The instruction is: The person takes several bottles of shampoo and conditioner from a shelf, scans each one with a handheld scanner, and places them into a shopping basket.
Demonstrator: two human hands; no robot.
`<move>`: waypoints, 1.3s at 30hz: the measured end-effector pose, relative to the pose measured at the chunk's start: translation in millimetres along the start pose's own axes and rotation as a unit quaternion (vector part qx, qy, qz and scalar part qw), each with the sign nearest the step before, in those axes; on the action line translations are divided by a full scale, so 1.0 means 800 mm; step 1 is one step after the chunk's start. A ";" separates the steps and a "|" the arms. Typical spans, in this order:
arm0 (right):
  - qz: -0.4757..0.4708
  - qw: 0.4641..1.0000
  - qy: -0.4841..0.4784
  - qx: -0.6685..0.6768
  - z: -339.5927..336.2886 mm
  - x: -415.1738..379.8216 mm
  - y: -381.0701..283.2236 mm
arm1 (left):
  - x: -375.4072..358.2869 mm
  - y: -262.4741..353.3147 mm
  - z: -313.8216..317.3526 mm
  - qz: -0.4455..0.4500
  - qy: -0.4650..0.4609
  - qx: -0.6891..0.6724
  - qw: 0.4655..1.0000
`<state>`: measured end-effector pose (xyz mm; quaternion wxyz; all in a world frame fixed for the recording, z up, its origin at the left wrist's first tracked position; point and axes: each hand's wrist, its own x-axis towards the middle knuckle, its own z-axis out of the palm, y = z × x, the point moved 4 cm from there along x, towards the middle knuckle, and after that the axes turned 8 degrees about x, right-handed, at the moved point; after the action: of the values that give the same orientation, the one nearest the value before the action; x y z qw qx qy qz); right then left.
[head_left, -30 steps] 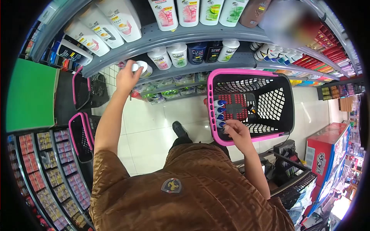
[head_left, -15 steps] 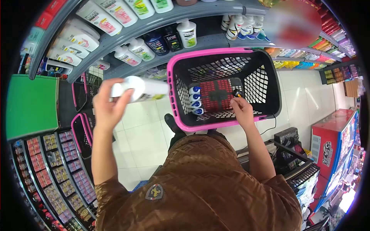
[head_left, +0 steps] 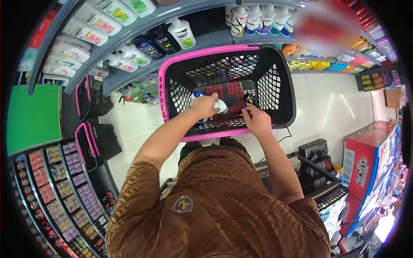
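Inside the black shopping basket point(head_left: 279, 122) with a pink rim, my left hand point(head_left: 204, 106) grips a white shampoo bottle point(head_left: 222, 106). The bottle lies tilted, partly covered by my fingers. Blue-capped white bottles point(head_left: 197, 94) stand along the basket's left side, mostly hidden behind that hand. My right hand point(head_left: 257, 121) is over the basket's near right part, its fingers closed on a small black device point(head_left: 249, 99) with an orange spot. Its lower part is hidden by the hand. A dark cord point(head_left: 285, 134) hangs at the basket's near right corner.
Ahead curves a grey shelf point(head_left: 211, 43) with shampoo bottles point(head_left: 182, 33) and pump bottles point(head_left: 254, 20). More pink-rimmed baskets point(head_left: 88, 148) stand at left, near a rack of small packets point(head_left: 56, 185). A red freezer-like cabinet point(head_left: 361, 159) stands at right.
My left hand has carried the shampoo bottle from left of the basket down into it. My right hand and the black device have shifted slightly left in view, as has the basket.
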<state>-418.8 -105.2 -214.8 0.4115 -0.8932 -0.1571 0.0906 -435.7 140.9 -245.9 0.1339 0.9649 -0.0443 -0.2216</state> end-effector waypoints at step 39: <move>0.104 0.992 0.051 -0.057 0.029 0.017 -0.018 | -0.114 -0.216 -0.099 -0.021 0.370 -0.439 0.818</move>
<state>-416.2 -75.0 -219.0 0.3556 -0.9302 -0.0470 0.0777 -478.2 339.0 -187.2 0.5453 0.8136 0.1307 0.1537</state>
